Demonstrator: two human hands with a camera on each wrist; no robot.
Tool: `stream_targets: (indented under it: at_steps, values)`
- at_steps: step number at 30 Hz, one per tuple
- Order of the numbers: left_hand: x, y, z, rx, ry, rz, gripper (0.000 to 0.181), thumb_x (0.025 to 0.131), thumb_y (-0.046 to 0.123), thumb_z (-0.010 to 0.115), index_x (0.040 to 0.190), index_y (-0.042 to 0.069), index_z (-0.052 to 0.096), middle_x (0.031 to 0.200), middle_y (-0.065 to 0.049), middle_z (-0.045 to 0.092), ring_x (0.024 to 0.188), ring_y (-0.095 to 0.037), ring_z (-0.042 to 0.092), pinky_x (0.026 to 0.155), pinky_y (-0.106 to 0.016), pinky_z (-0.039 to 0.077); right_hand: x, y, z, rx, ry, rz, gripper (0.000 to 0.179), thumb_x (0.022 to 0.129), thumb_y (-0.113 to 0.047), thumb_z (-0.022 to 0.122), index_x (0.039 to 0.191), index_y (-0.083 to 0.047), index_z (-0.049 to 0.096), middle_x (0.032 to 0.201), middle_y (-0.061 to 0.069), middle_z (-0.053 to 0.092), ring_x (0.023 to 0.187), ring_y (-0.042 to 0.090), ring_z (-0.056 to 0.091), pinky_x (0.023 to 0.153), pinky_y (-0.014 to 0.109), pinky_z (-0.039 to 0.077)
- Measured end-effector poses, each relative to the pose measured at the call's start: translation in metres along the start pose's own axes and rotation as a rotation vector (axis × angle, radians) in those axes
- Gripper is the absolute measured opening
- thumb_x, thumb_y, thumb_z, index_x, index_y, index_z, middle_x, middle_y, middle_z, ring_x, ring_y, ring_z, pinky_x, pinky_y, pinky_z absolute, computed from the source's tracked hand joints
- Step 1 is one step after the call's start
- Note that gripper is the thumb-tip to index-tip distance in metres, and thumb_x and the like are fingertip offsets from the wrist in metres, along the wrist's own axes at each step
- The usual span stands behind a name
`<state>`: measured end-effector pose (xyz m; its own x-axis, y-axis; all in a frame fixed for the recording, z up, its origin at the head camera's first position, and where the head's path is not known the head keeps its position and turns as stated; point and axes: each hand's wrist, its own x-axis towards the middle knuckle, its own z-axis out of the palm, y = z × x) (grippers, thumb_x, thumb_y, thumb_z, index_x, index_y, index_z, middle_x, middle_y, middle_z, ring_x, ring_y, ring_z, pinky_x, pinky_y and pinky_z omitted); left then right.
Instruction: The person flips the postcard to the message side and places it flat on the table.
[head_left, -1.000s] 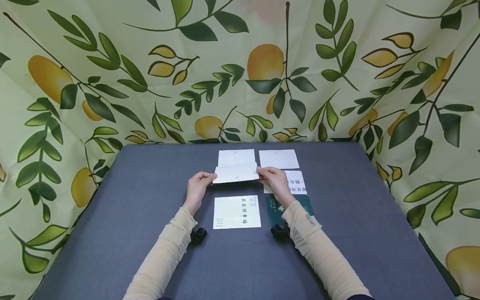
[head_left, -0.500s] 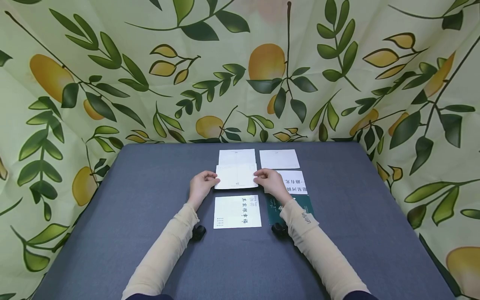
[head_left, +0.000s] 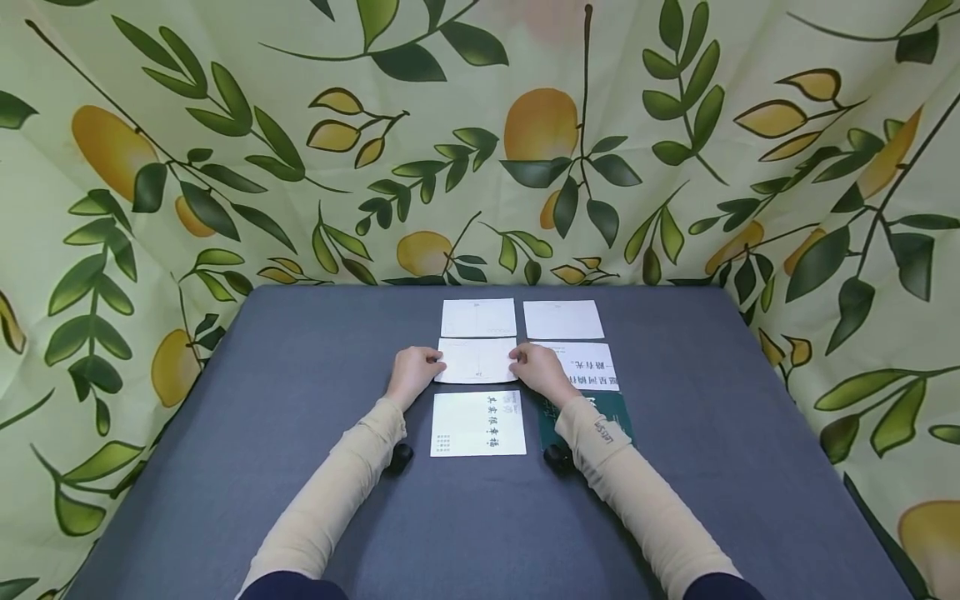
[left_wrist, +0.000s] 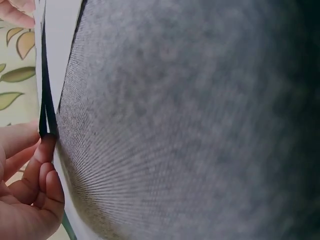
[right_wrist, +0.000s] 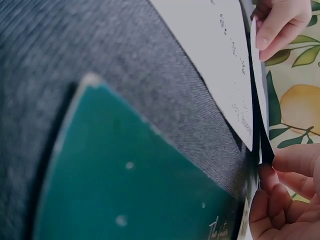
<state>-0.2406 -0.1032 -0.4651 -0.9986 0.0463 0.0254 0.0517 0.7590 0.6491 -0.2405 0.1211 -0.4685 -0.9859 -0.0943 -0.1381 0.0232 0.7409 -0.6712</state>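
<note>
A white postcard [head_left: 476, 360], blank side with a centre line up, is held between both hands in the middle row of the left column. My left hand [head_left: 414, 373] pinches its left edge and my right hand [head_left: 542, 371] its right edge. In the right wrist view the held postcard [right_wrist: 260, 95] shows edge-on, with a dark gap below it. Beyond it lies another white postcard [head_left: 478, 318]; nearer lies a white postcard with dark characters [head_left: 478, 425]. The left wrist view shows the left hand's [left_wrist: 32, 185] thumb and finger meeting at the card's edge.
In the right column lie a plain white card [head_left: 562, 320], a card with dark characters [head_left: 592, 364] and a green card [head_left: 611, 407], the last two partly behind the right hand and sleeve. A leaf-patterned cloth [head_left: 450, 167] rises behind the grey-blue tabletop [head_left: 315, 342].
The held postcard has come down toward the table and slightly nearer. It no longer overlaps the far postcard in the head view. Both hands have lowered with it.
</note>
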Motion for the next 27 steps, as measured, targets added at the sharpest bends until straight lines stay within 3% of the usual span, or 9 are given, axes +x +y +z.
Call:
stream_targets:
  at_steps: [10, 18, 27]
  values:
    - [0.006, 0.001, 0.001, 0.073, -0.047, 0.002, 0.02, 0.082, 0.011, 0.068, 0.098, 0.001, 0.072, 0.101, -0.014, 0.071, 0.095, -0.026, 0.066, 0.083, -0.038, 0.052, 0.004, -0.001, 0.004, -0.065, -0.013, 0.009, 0.023, 0.087, -0.012, 0.062, 0.109, -0.003, 0.065, 0.078, 0.006, 0.061, 0.063, 0.014, 0.05, 0.053, 0.021, 0.038]
    - [0.009, 0.008, -0.003, 0.156, -0.08, 0.032, 0.014, 0.081, 0.007, 0.068, 0.091, 0.0, 0.074, 0.094, -0.014, 0.072, 0.087, -0.025, 0.067, 0.079, -0.036, 0.053, 0.006, -0.005, 0.003, -0.099, -0.036, 0.026, 0.022, 0.088, -0.01, 0.061, 0.109, -0.004, 0.064, 0.093, 0.01, 0.065, 0.074, 0.017, 0.057, 0.062, 0.023, 0.047]
    - [0.013, 0.016, -0.004, 0.242, -0.125, 0.019, 0.009, 0.08, 0.006, 0.069, 0.085, 0.001, 0.075, 0.088, -0.013, 0.073, 0.082, -0.025, 0.067, 0.075, -0.035, 0.053, 0.004, -0.008, 0.004, -0.181, -0.033, 0.008, 0.018, 0.089, -0.01, 0.06, 0.106, -0.004, 0.063, 0.091, 0.011, 0.066, 0.074, 0.017, 0.057, 0.065, 0.026, 0.048]
